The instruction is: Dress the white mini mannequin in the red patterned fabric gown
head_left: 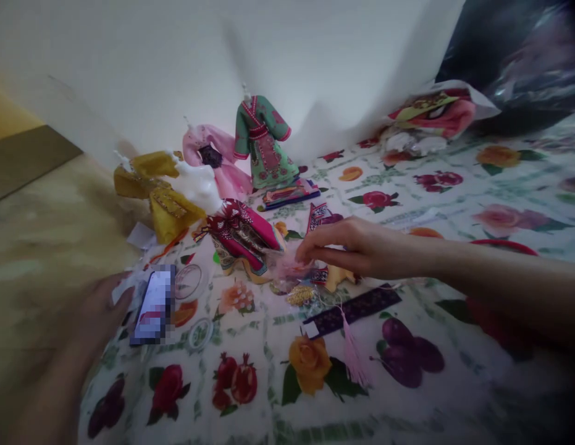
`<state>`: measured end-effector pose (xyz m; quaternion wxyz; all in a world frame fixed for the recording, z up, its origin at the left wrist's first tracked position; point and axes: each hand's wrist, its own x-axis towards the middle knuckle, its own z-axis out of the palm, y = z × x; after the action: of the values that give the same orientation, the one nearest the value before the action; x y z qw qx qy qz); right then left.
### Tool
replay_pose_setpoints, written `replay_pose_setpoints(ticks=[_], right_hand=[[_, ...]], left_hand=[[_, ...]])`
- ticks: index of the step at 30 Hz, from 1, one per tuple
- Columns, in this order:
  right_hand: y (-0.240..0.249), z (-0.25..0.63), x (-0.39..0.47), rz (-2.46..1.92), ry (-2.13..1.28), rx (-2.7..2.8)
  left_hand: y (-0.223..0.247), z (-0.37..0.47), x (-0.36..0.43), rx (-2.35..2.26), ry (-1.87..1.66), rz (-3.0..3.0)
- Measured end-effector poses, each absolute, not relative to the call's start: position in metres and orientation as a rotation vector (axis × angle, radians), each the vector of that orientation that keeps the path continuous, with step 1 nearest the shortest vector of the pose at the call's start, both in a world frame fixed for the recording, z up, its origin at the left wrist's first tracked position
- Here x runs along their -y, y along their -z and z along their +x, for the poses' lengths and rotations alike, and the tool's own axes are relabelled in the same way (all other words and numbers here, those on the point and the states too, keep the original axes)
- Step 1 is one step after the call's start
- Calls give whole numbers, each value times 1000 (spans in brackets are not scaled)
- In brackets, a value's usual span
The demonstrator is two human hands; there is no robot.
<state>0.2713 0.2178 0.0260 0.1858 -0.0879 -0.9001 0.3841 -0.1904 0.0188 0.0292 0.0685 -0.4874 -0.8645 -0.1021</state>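
Observation:
At the left table edge, my left hand [104, 306] is blurred by motion. A whitish piece [123, 289], too smeared to name, shows between its thumb and fingers. Just right of it lies a phone [152, 306] with its screen lit. My right hand [345, 247] reaches in from the right, fingers bent down and closed on a sheer pink bundle [291, 267]. Beside the fingertips stands a white doll torso [201, 185] with a magenta patterned skirt [243, 238]. Gold beads [302, 295] and a dark fabric strip [356, 311] with a pink tassel [352, 352] lie below my right hand.
Along the wall stand a green doll robe [264, 142], a pink dress [210, 151] and a yellow outfit [169, 191]. Folded cloth strips [291, 193] lie before them. Clear tape rolls [201, 334] sit near the phone. A bag of fabrics [438, 114] rests at the back right.

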Motion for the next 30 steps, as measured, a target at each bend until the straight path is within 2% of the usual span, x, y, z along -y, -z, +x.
replay_pose_setpoints(ticks=[5, 9, 14, 20, 23, 30], right_hand=[[-33, 273, -222, -223, -1201, 2393], [-34, 276, -229, -212, -1357, 2250], [-32, 280, -238, -310, -1445, 2069], [-33, 284, -241, -341, -1696, 1863], [-31, 285, -245, -382, -1679, 1827], [-15, 283, -260, -482, -1651, 1884]], left_hand=[[-33, -65, -19, 2508, 665, -1865], [-12, 7, -38, 2662, 1208, -2163], [16, 54, -73, 2768, 1939, -2109], [24, 88, -91, 2800, 2745, -1965], [25, 94, -91, 2751, 2877, -1855], [30, 92, -85, 2697, 2803, -1793]])
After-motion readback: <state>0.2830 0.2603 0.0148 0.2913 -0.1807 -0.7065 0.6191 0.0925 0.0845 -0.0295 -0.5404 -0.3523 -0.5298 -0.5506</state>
